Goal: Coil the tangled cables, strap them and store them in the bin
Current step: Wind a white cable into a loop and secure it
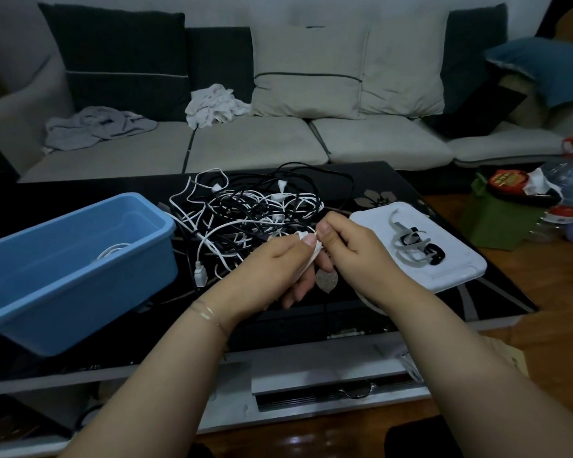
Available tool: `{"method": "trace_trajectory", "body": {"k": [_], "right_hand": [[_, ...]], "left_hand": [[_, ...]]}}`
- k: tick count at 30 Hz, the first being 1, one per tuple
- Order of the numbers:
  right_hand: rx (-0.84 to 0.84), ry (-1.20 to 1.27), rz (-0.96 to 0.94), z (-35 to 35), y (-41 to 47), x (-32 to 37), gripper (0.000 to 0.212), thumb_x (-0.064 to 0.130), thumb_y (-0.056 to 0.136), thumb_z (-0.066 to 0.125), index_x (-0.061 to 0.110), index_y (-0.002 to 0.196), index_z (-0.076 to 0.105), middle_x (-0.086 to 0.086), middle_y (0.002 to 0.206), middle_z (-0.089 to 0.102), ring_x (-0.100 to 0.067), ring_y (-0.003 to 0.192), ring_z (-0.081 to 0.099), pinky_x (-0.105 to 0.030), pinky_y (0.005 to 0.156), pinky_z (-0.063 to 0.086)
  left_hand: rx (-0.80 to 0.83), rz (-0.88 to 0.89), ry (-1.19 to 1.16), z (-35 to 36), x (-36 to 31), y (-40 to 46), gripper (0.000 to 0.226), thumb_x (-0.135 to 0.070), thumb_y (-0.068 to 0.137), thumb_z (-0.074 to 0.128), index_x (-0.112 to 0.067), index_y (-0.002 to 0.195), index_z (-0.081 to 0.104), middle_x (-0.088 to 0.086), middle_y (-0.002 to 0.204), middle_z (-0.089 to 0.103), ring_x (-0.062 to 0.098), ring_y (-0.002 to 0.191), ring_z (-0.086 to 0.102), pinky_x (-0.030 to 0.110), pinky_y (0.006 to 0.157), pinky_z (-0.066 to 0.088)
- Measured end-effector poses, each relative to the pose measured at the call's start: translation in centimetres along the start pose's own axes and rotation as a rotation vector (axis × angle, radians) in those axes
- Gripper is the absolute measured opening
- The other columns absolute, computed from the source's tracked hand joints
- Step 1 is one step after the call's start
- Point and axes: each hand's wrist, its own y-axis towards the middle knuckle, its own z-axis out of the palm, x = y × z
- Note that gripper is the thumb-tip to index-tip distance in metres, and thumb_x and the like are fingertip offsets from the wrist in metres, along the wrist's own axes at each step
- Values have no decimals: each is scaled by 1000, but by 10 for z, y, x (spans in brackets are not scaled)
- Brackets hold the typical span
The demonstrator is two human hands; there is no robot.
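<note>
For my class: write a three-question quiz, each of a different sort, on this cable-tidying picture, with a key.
1. True or false: the blue bin already holds a white coiled cable.
2. Multiple choice: where do the straps lie? A) in the bin B) on the white lid C) on the sofa.
3. Fill in: both hands, left and right, pinch a ____ cable in front of the tangled pile.

Key: 1 true; 2 B; 3 white.
</note>
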Motion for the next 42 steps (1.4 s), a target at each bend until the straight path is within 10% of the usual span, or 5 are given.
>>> {"method": "trace_trajectory", "body": {"k": [5, 12, 24, 42], "right_hand": [[-4, 68, 31, 1, 4, -4, 47, 47, 94, 42, 8, 69, 47, -7, 58, 49, -14, 58, 44, -39, 59, 36], [18, 174, 107, 11, 10, -9, 32, 40, 92, 44, 16, 80, 62, -6, 77, 65, -20, 77, 60, -41, 77, 47], [339, -405, 158, 22, 0, -1, 35, 39, 100, 41, 18, 82, 63, 2, 77, 63, -17, 78, 59, -31, 67, 42], [403, -691, -18, 33, -14, 37, 27, 43, 102, 28, 23, 105, 46, -3, 83, 54, -32, 87, 56, -35, 62, 32]], "left_hand": [[51, 21, -147, -1, 4, 0, 47, -43, 96, 30, -9, 90, 61, -5, 44, 41, 13, 37, 39, 30, 45, 29], [28, 59, -632, 1, 2, 4, 48, -31, 99, 30, 8, 100, 58, 4, 46, 42, 10, 31, 32, 16, 39, 29], [-356, 143, -1157, -41, 1, 6, 47, -35, 103, 23, -6, 99, 60, -2, 80, 72, 3, 37, 35, 15, 49, 26], [-680, 123, -593, -49, 8, 5, 34, -25, 106, 26, -5, 117, 51, 3, 102, 74, 10, 49, 53, 20, 53, 44]]}}
